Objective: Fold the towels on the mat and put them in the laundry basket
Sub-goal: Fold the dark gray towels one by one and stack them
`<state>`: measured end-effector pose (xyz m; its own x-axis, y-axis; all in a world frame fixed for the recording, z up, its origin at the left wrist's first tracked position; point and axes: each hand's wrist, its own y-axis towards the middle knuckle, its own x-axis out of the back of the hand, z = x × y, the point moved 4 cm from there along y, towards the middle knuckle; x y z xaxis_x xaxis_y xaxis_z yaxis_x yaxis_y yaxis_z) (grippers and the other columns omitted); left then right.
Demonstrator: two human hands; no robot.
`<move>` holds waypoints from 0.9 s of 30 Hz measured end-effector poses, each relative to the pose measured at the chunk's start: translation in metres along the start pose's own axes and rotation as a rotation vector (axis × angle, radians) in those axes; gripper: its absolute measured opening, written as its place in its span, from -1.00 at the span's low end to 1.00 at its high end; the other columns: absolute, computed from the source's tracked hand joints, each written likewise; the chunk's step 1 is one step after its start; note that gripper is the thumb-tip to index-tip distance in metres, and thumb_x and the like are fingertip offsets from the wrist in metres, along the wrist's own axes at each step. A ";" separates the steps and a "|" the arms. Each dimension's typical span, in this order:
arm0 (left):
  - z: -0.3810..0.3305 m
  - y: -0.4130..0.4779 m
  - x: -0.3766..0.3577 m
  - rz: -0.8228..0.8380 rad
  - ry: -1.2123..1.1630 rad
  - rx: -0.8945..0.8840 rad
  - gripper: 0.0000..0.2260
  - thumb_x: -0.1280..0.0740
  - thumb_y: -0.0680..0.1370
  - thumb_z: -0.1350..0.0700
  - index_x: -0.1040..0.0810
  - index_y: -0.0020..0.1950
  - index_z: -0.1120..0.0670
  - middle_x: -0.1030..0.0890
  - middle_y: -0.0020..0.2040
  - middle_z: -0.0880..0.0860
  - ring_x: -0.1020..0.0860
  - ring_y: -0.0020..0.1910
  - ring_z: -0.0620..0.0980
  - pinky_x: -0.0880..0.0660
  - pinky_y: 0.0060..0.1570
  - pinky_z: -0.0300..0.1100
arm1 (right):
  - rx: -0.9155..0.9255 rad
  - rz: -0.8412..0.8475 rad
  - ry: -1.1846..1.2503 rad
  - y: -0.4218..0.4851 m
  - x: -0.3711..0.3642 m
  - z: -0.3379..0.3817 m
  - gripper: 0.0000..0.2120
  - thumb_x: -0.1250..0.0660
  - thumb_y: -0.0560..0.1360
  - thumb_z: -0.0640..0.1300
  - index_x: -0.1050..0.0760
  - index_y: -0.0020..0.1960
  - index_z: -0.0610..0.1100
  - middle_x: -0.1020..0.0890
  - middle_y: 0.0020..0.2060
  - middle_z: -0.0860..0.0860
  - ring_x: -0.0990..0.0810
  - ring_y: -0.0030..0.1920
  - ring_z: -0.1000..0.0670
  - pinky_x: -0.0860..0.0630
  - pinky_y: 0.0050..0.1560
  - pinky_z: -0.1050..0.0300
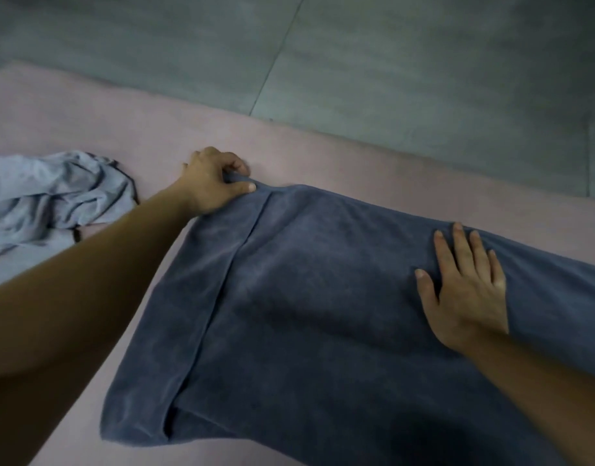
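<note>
Pink mat (323, 156), dark towel (306, 297): left hand (210, 183) pinches its corner (right hand (467, 290) presses, fingers (461, 247) straight).

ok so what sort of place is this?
Probably an indoor floor workspace, room type unclear: a pink mat lies on grey floor tiles, with a dark blue towel spread on it and a crumpled light blue towel beside.

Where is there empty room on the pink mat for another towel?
The bare strip of pink mat between the dark blue towel and the grey floor is free, also the far left corner behind the crumpled light blue towel. Between the two towels it is crowded: an arm crosses there.
</note>
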<state>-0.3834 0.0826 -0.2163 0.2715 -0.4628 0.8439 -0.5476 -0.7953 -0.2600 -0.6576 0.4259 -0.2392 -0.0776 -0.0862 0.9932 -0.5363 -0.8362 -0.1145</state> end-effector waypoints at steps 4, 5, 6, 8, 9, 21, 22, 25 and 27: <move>-0.009 -0.002 0.007 -0.072 -0.132 0.128 -0.74 -0.49 0.39 -0.21 -0.59 -0.20 -0.04 -0.68 -0.09 0.02 -0.61 -0.01 0.09 -0.57 0.14 0.05 | -0.009 0.008 -0.010 0.000 -0.001 -0.001 -0.31 0.12 0.57 0.26 -0.09 0.60 -0.05 -0.07 0.61 -0.07 -0.01 0.60 -0.15 0.01 0.56 -0.19; -0.008 0.001 0.010 -0.121 -0.154 0.157 -0.79 -0.50 0.45 -0.11 -0.60 -0.13 0.00 -0.67 -0.03 0.05 -0.61 0.03 0.09 -0.55 0.17 0.02 | -0.013 0.014 -0.010 0.000 -0.001 -0.001 -0.31 0.12 0.57 0.26 -0.08 0.61 -0.05 -0.07 0.61 -0.07 0.00 0.60 -0.14 0.02 0.56 -0.19; -0.007 0.004 0.013 -0.170 -0.169 0.191 -0.78 -0.50 0.48 -0.05 -0.60 -0.05 0.06 -0.66 0.02 0.08 -0.60 0.06 0.09 -0.53 0.18 -0.02 | -0.014 0.018 -0.010 -0.001 -0.001 -0.001 -0.31 0.13 0.57 0.27 -0.07 0.61 -0.05 -0.07 0.61 -0.07 0.01 0.60 -0.14 0.03 0.57 -0.18; -0.006 0.009 0.013 -0.219 -0.159 0.217 -0.76 -0.49 0.50 -0.02 -0.58 0.01 0.12 -0.65 0.05 0.10 -0.58 0.07 0.10 -0.52 0.14 -0.04 | -0.013 0.025 -0.017 0.000 -0.002 0.000 -0.31 0.14 0.57 0.27 -0.05 0.61 -0.05 -0.06 0.61 -0.08 0.01 0.60 -0.15 0.04 0.57 -0.18; -0.008 0.010 0.010 -0.232 -0.139 0.220 -0.74 -0.48 0.51 -0.02 -0.57 0.03 0.13 -0.64 0.05 0.12 -0.58 0.07 0.12 -0.52 0.12 -0.03 | -0.013 0.036 -0.019 0.000 -0.003 0.000 -0.30 0.15 0.57 0.28 -0.04 0.61 -0.05 -0.06 0.61 -0.08 0.02 0.60 -0.15 0.05 0.57 -0.18; 0.010 -0.029 0.005 -0.378 -0.118 0.416 -0.69 -0.32 0.59 0.01 -0.47 0.24 0.17 -0.54 0.24 0.21 -0.51 0.22 0.23 -0.46 0.20 0.01 | -0.024 0.297 -0.028 0.005 0.007 0.000 -0.30 0.21 0.60 0.30 0.26 0.62 0.00 0.28 0.60 -0.03 0.30 0.59 -0.08 0.26 0.57 -0.11; 0.000 -0.039 0.002 -0.384 -0.087 0.401 -0.66 -0.32 0.58 0.00 -0.44 0.26 0.17 -0.47 0.29 0.22 -0.47 0.25 0.25 -0.42 0.25 0.04 | -0.031 0.302 0.014 0.002 0.014 0.004 -0.31 0.14 0.62 0.27 0.20 0.63 -0.02 0.25 0.60 -0.04 0.27 0.59 -0.08 0.24 0.57 -0.10; -0.036 -0.090 -0.012 -0.407 -0.026 0.144 -0.72 -0.31 0.53 0.01 -0.48 0.17 0.12 -0.50 0.17 0.20 -0.49 0.17 0.25 -0.44 0.19 0.07 | 0.033 0.176 0.197 -0.033 0.031 0.022 -0.41 -0.12 0.63 0.13 -0.14 0.59 -0.07 -0.04 0.61 -0.07 0.00 0.59 -0.12 0.06 0.57 -0.09; -0.058 -0.146 -0.029 -0.325 -0.060 -0.011 -0.86 -0.31 0.54 0.01 -0.52 -0.03 0.07 -0.59 -0.10 0.08 -0.58 -0.06 0.16 -0.50 -0.05 -0.02 | 0.171 0.079 0.246 -0.078 0.040 0.037 -0.54 -0.22 0.59 0.07 -0.40 0.43 -0.09 -0.34 0.48 -0.08 -0.30 0.45 -0.17 -0.21 0.44 -0.15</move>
<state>-0.3569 0.2345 -0.1757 0.4792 -0.2077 0.8528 -0.4327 -0.9012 0.0237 -0.5881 0.4676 -0.1903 -0.3256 -0.0387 0.9447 -0.3731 -0.9128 -0.1660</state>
